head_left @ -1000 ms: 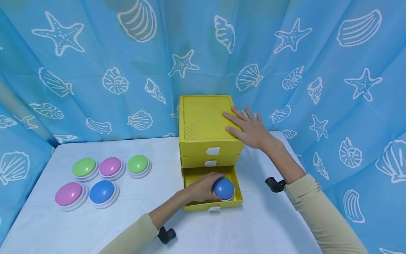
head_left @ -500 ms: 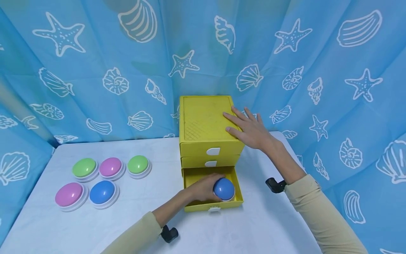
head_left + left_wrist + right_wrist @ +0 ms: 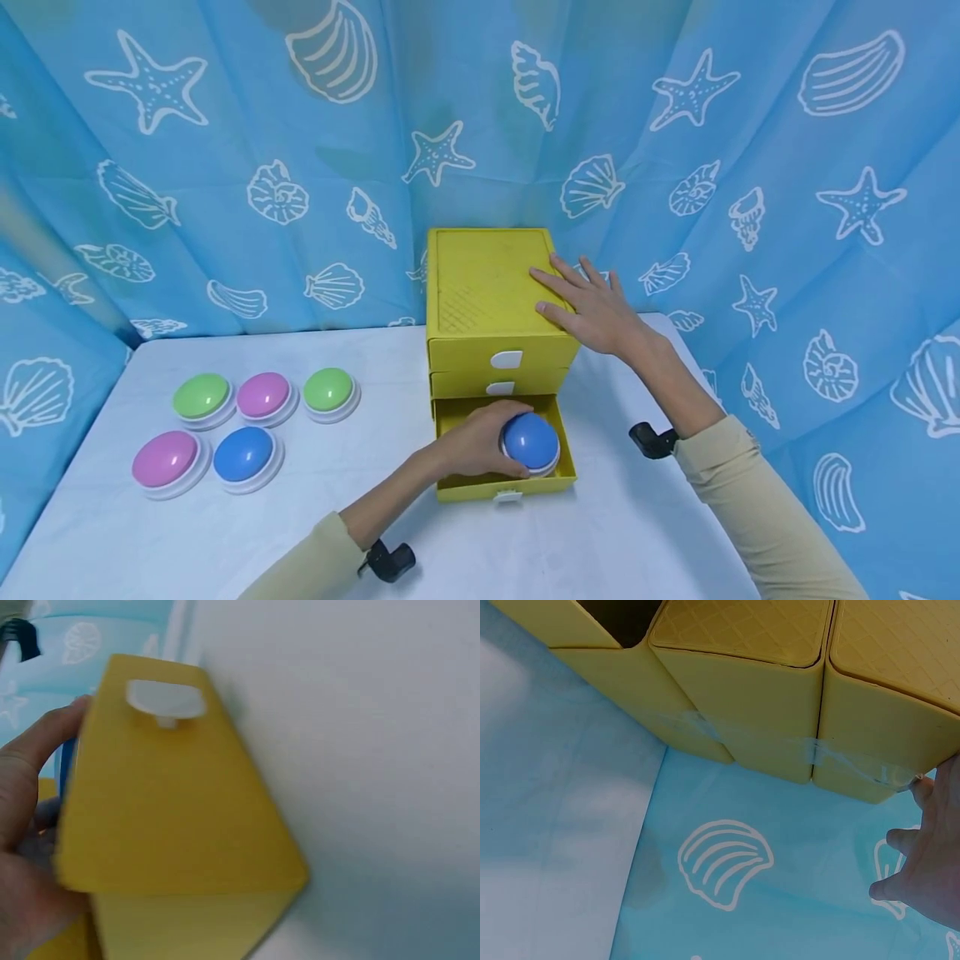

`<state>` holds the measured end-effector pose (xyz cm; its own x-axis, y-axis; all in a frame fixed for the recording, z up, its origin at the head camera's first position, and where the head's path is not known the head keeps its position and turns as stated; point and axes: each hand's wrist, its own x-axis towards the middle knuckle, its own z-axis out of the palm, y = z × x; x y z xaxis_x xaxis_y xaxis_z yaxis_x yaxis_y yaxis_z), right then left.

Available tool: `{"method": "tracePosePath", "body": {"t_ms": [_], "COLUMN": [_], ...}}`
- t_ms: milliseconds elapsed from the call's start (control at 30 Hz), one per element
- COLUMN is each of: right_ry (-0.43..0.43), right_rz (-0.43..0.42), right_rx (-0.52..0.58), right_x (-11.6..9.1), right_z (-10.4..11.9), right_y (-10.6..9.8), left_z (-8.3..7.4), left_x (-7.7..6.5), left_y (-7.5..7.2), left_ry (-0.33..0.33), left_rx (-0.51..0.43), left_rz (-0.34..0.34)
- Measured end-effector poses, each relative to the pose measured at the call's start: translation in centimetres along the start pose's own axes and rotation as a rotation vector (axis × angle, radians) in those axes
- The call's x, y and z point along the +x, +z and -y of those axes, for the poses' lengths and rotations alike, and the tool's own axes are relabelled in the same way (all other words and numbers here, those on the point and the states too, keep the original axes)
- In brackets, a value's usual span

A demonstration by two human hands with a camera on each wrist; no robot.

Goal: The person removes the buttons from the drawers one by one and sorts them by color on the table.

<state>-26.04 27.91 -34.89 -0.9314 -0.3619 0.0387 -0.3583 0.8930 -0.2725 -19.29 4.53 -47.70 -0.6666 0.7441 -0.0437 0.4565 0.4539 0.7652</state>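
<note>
My left hand (image 3: pixel 476 442) grips a blue dome push button (image 3: pixel 531 440) with a white base, thumb at the near side and fingers at the far side. The button is in the pulled-out bottom drawer (image 3: pixel 561 482) of a yellow drawer cabinet (image 3: pixel 491 279), tilted a little; its underside is hidden. In the left wrist view, the drawer front (image 3: pixel 180 802) covers most of the button. My right hand (image 3: pixel 596 317) rests with spread fingers on the right edge of the cabinet top. The upper two drawers, each with a white tab handle (image 3: pixel 506 359), are pushed in.
On the white-covered table (image 3: pixel 300 517), several more push buttons stand to the left: two green, one a green button (image 3: pixel 327 389), two pink, one a pink button (image 3: pixel 165 458), and a blue button (image 3: pixel 243 454). A blue seashell curtain (image 3: pixel 480 100) hangs behind the cabinet.
My left hand has raised the blue push button slightly within the drawer, and more of its white base shows. The right hand keeps its place on the cabinet.
</note>
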Motion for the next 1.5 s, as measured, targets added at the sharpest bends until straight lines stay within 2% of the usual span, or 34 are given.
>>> {"method": "tracePosePath", "body": {"t_ms": [300, 567, 767, 967, 1133, 1300, 1500], "right_ry": [0.012, 0.007, 0.005, 0.005, 0.001, -0.001, -0.004], "right_rz": [0.002, -0.006, 0.005, 0.008, 0.004, 0.013, 0.022], "right_rx": [-0.004, 0.013, 0.025, 0.032, 0.025, 0.022, 0.02], "right_x": [-0.1, 0.0, 0.0, 0.0, 0.0, 0.0, 0.0], "right_z": [-0.3, 0.0, 0.0, 0.0, 0.0, 0.0, -0.1], "right_y": [0.0, 0.1, 0.0, 0.0, 0.0, -0.1, -0.1], "left_z": [-2.6, -2.8, -1.4, 0.4, 2.9, 5.6, 7.8], "left_x": [-2.5, -6.7, -9.7, -12.4, -14.5, -16.4, -18.0], "left_y": [-3.1, -6.3, -8.4, -9.6, -9.8, -9.6, -9.5], "left_ry": [0.033, -0.007, -0.051, -0.145, -0.209, -0.217, -0.225], "left_rx": [-0.006, -0.072, -0.074, -0.053, -0.067, -0.093, -0.1], "left_rz": [-0.041, -0.113, -0.195, -0.22, -0.239, -0.254, -0.272]}}
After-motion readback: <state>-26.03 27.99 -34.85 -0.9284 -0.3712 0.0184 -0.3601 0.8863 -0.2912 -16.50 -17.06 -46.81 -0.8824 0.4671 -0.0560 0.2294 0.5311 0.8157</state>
